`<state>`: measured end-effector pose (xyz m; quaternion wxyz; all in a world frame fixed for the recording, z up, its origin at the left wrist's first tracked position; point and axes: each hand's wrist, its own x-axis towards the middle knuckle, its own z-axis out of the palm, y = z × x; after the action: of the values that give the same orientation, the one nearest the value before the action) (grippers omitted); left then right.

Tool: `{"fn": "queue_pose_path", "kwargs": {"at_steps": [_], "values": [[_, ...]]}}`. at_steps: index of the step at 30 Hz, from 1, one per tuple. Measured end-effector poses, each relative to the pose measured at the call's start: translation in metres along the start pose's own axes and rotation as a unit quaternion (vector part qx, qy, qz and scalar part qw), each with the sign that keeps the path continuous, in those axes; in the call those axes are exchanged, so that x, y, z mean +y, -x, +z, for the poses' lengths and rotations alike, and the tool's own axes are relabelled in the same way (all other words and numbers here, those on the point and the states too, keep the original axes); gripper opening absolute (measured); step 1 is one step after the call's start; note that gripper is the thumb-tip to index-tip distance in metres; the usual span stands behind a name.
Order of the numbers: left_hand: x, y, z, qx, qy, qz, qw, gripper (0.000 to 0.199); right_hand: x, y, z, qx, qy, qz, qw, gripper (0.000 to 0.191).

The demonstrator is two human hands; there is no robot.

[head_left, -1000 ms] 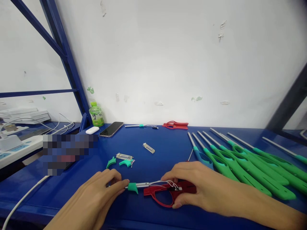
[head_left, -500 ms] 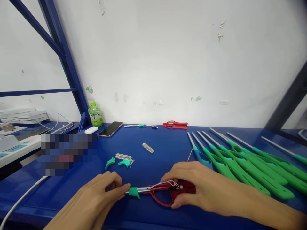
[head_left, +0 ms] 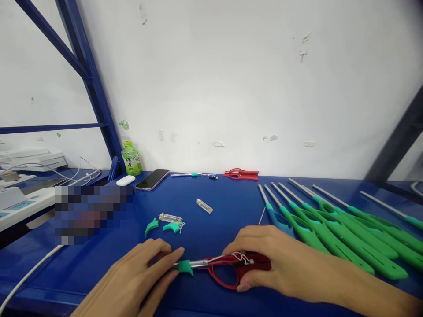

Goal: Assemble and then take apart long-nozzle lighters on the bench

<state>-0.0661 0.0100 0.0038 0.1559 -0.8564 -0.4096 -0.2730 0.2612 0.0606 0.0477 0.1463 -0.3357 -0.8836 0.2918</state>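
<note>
Down at lower centre, the left hand (head_left: 145, 269) has its fingers pinching the metal tube (head_left: 199, 263) just left of its teal collar (head_left: 185, 267), and the right hand (head_left: 264, 253) grips the red lighter casing (head_left: 240, 266), the tube's end at its front! White wires (head_left: 238, 255) loop over the casing; green lighters (head_left: 346, 240) fan across the right.

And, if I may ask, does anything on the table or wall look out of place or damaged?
Nothing visible looks spilled. White wires bulge in loose loops at the red handle, rather than lying flat; the wall carries ragged marks, as if something was torn off; and one blue-handled wand stands out beside the green ones.
</note>
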Motion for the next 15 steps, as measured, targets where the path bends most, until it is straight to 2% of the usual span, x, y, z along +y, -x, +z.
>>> {"fn": "queue_pose_path", "kwargs": {"at_steps": [2, 4, 11, 15], "values": [[0.005, -0.006, 0.003, 0.030, 0.014, 0.016, 0.999, 0.027, 0.000, 0.000, 0.000, -0.001, 0.003, 0.002, 1.000, 0.039], [0.011, -0.012, 0.007, 0.031, 0.040, 0.031, 0.998, 0.024, 0.000, 0.000, 0.000, -0.001, 0.002, 0.004, 1.000, 0.039], [0.017, -0.018, 0.019, -0.034, 0.088, 0.032, 0.995, 0.030, 0.000, 0.001, 0.001, -0.001, -0.007, -0.002, 1.000, 0.037], [0.016, -0.016, 0.016, -0.037, 0.091, 0.034, 0.995, 0.035, 0.001, 0.000, 0.001, 0.003, -0.009, -0.003, 1.000, 0.038]]}}
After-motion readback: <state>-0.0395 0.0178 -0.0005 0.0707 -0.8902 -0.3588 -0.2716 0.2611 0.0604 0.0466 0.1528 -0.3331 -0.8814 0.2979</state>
